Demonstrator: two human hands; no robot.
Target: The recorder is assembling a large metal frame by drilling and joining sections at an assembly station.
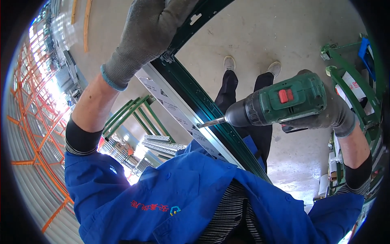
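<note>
My right hand (331, 110), in a grey work glove, is closed around the handle of a green cordless drill (290, 99) with a red switch. Its long bit points left, and the tip meets or hovers just over a silver metal profile (178, 107) covered partly by printed white film; contact is unclear. That profile lies along a dark green rail (195, 91) slanting across the middle. At the rail's upper part, my gloved left hand (152, 30) rests over the profile's end and the green metal. Its fingers run past the top edge, hiding their grip.
Green metal stands (136, 116) and stacked silver profiles (158, 144) lie beyond the rail at left. A green rack (353, 77) with a blue piece and white packages stands at right. Wooden strips (86, 26) lie on the concrete floor (292, 36). Orange framing (36, 142) curves along the far left.
</note>
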